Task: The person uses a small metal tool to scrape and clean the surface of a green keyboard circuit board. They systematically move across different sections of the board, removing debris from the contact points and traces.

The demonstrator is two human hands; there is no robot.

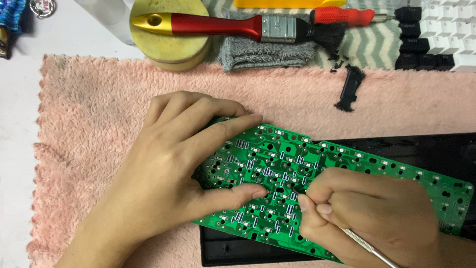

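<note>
Pink towel (99, 114) lies bare along its left edge and far-left corner; a hand passes freely there. Centre and near-right are taken by the green circuit board (277, 173), black tray (426, 149), left hand (173, 168) and right hand (367, 213). The far edge is crowded: round tin (171, 47), red-handled brush (233, 27), grey cloth (263, 54), keycaps (436, 34). A black scrap (349, 89) sits mid-far.
</note>
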